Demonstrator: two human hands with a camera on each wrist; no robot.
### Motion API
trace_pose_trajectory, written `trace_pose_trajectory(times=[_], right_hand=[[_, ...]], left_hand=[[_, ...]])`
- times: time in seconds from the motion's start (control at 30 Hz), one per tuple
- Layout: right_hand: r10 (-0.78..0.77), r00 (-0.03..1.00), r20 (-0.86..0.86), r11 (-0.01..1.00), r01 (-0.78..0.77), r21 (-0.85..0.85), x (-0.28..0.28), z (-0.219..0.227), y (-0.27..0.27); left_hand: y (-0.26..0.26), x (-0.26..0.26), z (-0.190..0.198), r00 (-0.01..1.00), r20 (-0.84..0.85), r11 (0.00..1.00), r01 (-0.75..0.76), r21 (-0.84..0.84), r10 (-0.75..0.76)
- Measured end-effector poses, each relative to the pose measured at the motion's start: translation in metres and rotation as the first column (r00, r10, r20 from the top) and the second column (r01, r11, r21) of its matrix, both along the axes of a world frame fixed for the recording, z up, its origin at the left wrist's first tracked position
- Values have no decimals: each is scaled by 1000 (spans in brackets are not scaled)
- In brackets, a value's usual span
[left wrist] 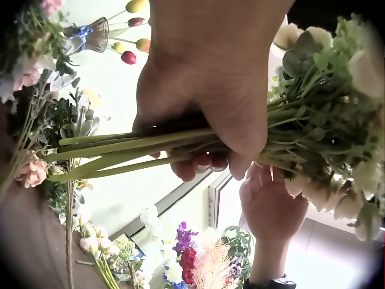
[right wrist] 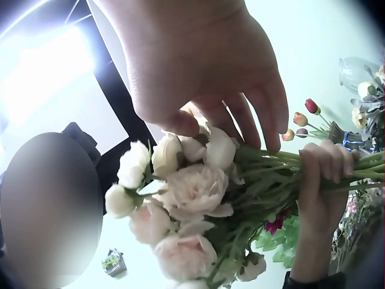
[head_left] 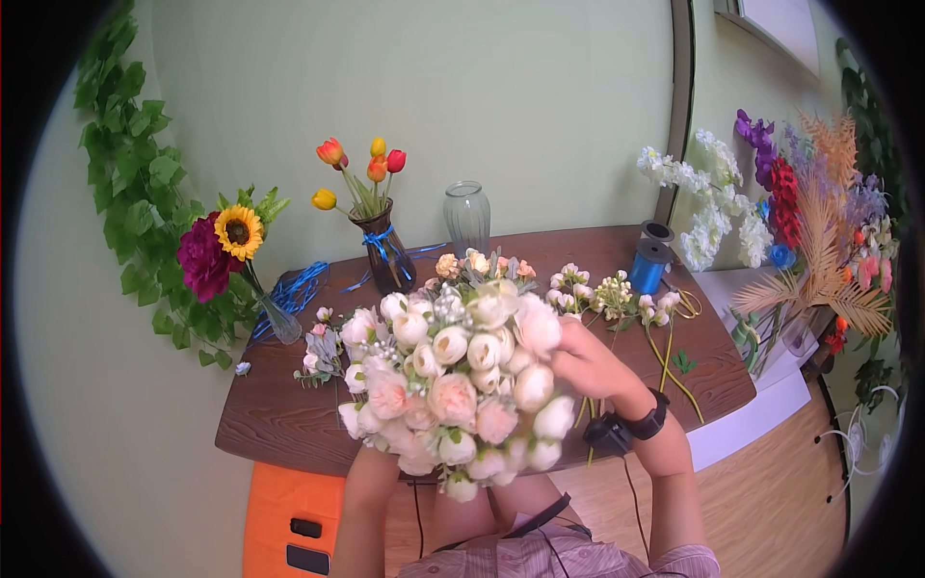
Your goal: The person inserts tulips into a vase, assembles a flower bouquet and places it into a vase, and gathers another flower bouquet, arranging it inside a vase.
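Observation:
A large bouquet of white and pale pink artificial flowers (head_left: 451, 397) is held up in front of the body, over the table's near edge. My left hand (left wrist: 207, 90) grips its bundle of green stems (left wrist: 114, 150); in the head view the blooms hide this hand. My right hand (head_left: 593, 364) is at the bouquet's right side, touching the outer blooms. In the right wrist view, the fingers (right wrist: 243, 117) of that hand lie loosely extended along the flower heads, with the thumb in front of a white bloom (right wrist: 219, 147).
On the brown table (head_left: 289, 414) stand a tulip vase (head_left: 388, 260), an empty glass vase (head_left: 467, 217) and a small vase with a sunflower (head_left: 238, 231). Blue ribbon spools (head_left: 649, 265) and loose flower stems (head_left: 665, 361) lie right. Tall flowers (head_left: 800, 222) stand farther right.

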State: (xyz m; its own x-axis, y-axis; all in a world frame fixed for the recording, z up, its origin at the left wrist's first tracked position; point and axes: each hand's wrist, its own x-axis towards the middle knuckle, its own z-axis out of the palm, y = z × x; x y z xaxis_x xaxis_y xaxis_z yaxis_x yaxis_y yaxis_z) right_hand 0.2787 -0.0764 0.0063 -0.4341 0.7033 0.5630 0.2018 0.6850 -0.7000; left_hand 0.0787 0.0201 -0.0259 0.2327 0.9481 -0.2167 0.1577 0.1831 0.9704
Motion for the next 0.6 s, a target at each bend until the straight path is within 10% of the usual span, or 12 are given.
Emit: trace_pose_trajectory(times=[0.03,0.07,0.1,0.17,0.27,0.33,0.6], right_hand=[[25,999,45,998,-22,-54,2,1,-1],[25,999,46,998,-23,-53,0,1,-1],[19,1000,-1,1000,-19,3,-2,0,-1],[16,999,-47,998,-13,58,-3,-1,-2],[-14,996,-84,994,5,-111,-2,0,-4],[-56,991,-120,986,37,-160,-9,5,-8],[-65,993,-94,987,50,-152,-10,10,-11]], left_hand=[[-88,-49,-14,1000,12,1000,1,-6,-1],[-1,0,-3,1000,24,1000,2,-12,-1],[-84,-46,-12,999,36,1000,2,-19,-2],[13,10,8,998,60,999,4,-32,-2],[-61,-69,-82,995,95,999,7,-53,-2],[22,29,13,993,119,998,11,-66,-3],[-15,-33,-43,977,215,993,29,-119,-3]])
